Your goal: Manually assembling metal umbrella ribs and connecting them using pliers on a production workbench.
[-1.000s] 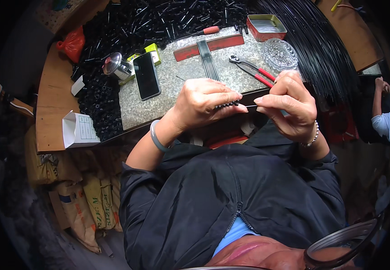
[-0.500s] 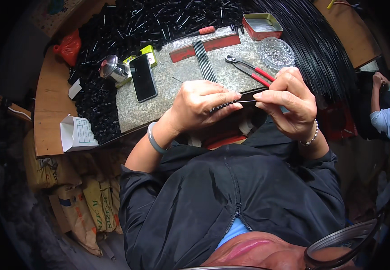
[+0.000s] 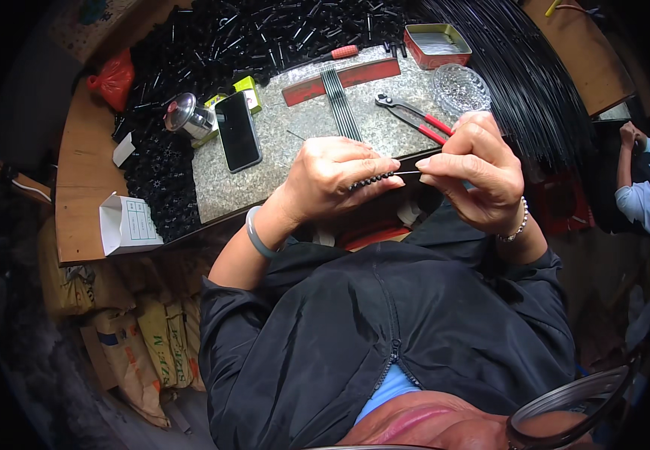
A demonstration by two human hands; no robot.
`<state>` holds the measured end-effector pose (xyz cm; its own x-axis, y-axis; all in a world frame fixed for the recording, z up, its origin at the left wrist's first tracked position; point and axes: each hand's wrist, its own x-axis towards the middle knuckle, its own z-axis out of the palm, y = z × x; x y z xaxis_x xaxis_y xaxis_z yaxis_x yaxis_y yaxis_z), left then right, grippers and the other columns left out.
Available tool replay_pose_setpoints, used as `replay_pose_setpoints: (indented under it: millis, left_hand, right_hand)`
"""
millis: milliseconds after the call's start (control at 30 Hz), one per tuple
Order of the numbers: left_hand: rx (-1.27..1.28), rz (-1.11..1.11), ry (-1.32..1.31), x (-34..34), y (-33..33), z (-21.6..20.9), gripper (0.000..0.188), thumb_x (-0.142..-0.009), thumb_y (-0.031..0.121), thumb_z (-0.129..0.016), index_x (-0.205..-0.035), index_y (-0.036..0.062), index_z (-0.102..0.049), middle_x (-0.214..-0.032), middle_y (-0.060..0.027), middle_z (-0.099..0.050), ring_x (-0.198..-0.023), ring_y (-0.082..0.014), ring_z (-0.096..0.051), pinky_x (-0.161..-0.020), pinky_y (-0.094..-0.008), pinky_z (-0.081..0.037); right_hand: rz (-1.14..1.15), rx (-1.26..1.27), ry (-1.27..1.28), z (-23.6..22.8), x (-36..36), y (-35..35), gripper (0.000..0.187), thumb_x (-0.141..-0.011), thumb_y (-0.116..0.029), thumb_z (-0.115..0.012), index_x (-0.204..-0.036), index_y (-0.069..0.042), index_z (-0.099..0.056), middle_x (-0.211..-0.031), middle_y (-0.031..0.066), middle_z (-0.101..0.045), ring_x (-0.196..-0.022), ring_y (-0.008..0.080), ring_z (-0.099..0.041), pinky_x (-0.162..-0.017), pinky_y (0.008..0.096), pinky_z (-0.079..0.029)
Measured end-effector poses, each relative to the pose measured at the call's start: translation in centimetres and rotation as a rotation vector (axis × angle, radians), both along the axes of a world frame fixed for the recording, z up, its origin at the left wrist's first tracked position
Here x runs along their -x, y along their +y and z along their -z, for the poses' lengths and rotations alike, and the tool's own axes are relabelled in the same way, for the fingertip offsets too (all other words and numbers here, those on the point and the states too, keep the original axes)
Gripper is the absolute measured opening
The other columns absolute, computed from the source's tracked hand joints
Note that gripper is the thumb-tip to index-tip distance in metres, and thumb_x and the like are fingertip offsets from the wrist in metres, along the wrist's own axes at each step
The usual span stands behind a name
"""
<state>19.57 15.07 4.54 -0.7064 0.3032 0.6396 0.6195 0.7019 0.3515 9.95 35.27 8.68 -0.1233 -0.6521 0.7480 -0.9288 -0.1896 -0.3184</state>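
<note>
Just in front of the worktop's near edge, my left hand (image 3: pixel 329 171) is closed around a row of small black beads (image 3: pixel 372 181), with their ends showing between thumb and fingers. My right hand (image 3: pixel 479 166) pinches a thin metal wire (image 3: pixel 408 172) between thumb and forefinger. The wire spans the short gap between the hands, its left end meeting the beads near my left fingertips. Whether it passes through a bead is too small to tell. Beyond my right hand lie red-handled pliers (image 3: pixel 411 118), and beyond my left, several thin dark rods (image 3: pixel 340 101).
The rods rest across a red bar (image 3: pixel 370 73) on the speckled board (image 3: pixel 287 112). A phone (image 3: pixel 238 131), a metal-lidded jar (image 3: pixel 182 112), a glass dish (image 3: pixel 461 88) and a red tin (image 3: pixel 437 45) stand around. Black parts (image 3: pixel 212 37) heap behind. Another person (image 3: pixel 640 176) sits at right.
My right hand has shifted slightly left, toward my left hand, with the wire still pinched. My left hand keeps its hold on the beads almost unmoved.
</note>
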Motion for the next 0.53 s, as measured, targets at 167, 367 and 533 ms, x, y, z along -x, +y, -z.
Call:
replay_pose_setpoints:
  millis: [167,367,533]
  left_hand:
    - [-0.015,0.044,-0.004,0.2,0.2,-0.1,0.021,-0.072,0.020,-0.074,-0.082,0.0031,-0.069,-0.075,-0.0104,-0.067,-0.067,-0.0242,-0.067,-0.062,-0.0317,-0.054]
    - [0.032,0.017,0.106,0.7,0.1,0.2,0.022,-0.073,0.029,-0.072,-0.076,0.0078,-0.067,-0.063,-0.0043,-0.062,-0.056,-0.0197,-0.061,-0.050,-0.0292,-0.048]
    - [0.043,0.022,0.102,0.6,0.0,0.3,0.022,-0.076,0.030,-0.070,-0.080,0.0084,-0.068,-0.063,-0.0038,-0.062,-0.056,-0.0197,-0.061,-0.051,-0.0283,-0.048]
  right_hand:
    - [-0.027,-0.025,0.051,-0.4,0.2,-0.4,0.022,-0.063,-0.009,-0.075,-0.084,-0.006,-0.068,-0.068,0.0004,-0.045,-0.065,0.0179,-0.044,-0.064,0.0317,-0.038]
    - [-0.095,-0.016,0.130,-0.6,0.6,-1.4,0.022,-0.065,-0.014,-0.075,-0.083,-0.004,-0.067,-0.068,0.0009,-0.046,-0.064,0.0177,-0.046,-0.068,0.0346,-0.042]
    - [-0.181,-0.033,0.035,-0.2,1.0,-1.8,0.025,-0.069,-0.015,-0.076,-0.087,-0.003,-0.063,-0.074,0.0046,-0.055,-0.067,0.0207,-0.050,-0.071,0.0382,-0.045]
